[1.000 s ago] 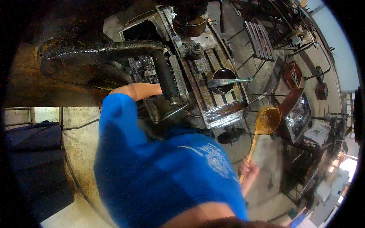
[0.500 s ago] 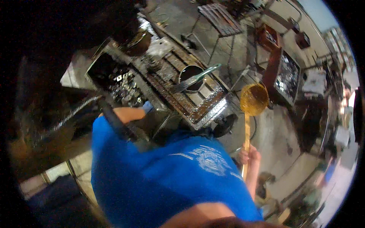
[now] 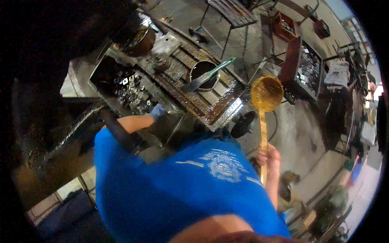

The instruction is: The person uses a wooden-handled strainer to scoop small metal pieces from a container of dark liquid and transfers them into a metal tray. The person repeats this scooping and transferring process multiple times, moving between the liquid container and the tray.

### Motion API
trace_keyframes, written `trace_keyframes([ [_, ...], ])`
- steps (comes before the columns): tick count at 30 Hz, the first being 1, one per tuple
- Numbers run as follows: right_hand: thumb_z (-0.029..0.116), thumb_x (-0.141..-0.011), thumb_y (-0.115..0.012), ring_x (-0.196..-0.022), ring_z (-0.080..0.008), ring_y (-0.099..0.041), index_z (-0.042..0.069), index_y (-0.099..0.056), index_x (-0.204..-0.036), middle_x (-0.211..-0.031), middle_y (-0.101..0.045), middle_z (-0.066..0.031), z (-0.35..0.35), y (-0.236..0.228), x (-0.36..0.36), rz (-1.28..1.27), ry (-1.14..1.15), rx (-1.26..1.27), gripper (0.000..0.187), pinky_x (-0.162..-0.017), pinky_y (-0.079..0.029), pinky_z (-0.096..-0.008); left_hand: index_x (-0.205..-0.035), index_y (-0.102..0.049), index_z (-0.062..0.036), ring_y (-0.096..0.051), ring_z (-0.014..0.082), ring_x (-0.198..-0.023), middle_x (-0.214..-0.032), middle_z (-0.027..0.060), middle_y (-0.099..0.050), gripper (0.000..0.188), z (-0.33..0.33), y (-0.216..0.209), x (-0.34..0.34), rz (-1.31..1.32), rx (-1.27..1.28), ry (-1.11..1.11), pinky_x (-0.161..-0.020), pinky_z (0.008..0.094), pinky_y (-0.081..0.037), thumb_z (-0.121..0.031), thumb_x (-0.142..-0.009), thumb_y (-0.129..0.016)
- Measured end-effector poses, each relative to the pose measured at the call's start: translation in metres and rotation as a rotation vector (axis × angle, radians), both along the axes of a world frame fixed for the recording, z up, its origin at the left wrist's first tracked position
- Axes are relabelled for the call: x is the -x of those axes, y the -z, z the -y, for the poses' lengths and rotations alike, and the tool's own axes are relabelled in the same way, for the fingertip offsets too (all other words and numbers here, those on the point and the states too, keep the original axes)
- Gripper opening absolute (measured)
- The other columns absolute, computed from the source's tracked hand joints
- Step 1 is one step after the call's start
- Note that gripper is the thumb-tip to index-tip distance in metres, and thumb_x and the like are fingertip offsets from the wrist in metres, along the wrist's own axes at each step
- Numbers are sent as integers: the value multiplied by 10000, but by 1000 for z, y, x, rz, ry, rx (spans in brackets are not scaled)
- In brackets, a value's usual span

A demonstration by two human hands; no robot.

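My right hand [image 3: 270, 158] is closed around the handle of a yellow, oily-looking ladle [image 3: 267, 94], its round bowl pointing away from me. On the left, my left hand [image 3: 157, 111], in a light blue glove, is by the near edge of a metal bin [image 3: 94, 83] heaped with small metal pieces [image 3: 131, 90]. Its fingers are too small and blurred to read. Ahead of me, a brush [image 3: 210, 75] with a green handle lies across a round can [image 3: 194, 69] of dark liquid. The can stands on a wet, oily machine bed [image 3: 178, 75].
Beyond the bed is a slatted stand [image 3: 233, 14]. A dark red bin of shiny metal pieces [image 3: 310, 71] stands to the right, with a smaller red box [image 3: 283, 26] behind it. A dark pot [image 3: 139, 42] sits at the far left end of the bed.
The whole view has shifted slightly, so the bed and bins sit higher in the picture. The ladle stays in my right hand, and my left hand remains by the bin.
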State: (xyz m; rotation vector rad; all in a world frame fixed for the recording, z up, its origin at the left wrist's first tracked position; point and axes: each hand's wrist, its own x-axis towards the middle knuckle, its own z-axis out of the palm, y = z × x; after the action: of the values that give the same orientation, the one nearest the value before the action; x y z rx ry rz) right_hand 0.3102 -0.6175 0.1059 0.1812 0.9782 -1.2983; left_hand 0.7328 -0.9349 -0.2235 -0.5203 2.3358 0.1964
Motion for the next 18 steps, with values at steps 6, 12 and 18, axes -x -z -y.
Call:
trace_keyframes([
  [6, 160, -714, -525, -460, -77, -363, 9, -456, -991, -635, -377, -8, -7, 7, -2, 58, -1, -17, 323, -346, -319, -197, -991, -560, -91, -587, 262, -827, -976, 130, -587, 262, -4, -8, 0, 15, -4, -18, -652, 360, -463, -150, -745, -493],
  [12, 178, -747, -524, -456, -67, -365, 5, -446, -1013, -637, -373, -5, -20, 3, -3, 54, 32, 38, 327, -343, -315, -188, -985, -561, -93, -588, 254, -818, -970, 127, -588, 250, 4, -6, 5, 36, -4, 17, -642, 353, -461, -142, -752, -484],
  [18, 246, -750, -558, -459, -58, -355, 7, -437, -1007, -652, -369, -1, -29, 7, 0, -24, -8, 94, 372, -350, -315, -176, -978, -563, -95, -589, 247, -808, -963, 124, -589, 239, -5, -8, -14, 38, 4, 17, -631, 345, -460, -134, -759, -475],
])
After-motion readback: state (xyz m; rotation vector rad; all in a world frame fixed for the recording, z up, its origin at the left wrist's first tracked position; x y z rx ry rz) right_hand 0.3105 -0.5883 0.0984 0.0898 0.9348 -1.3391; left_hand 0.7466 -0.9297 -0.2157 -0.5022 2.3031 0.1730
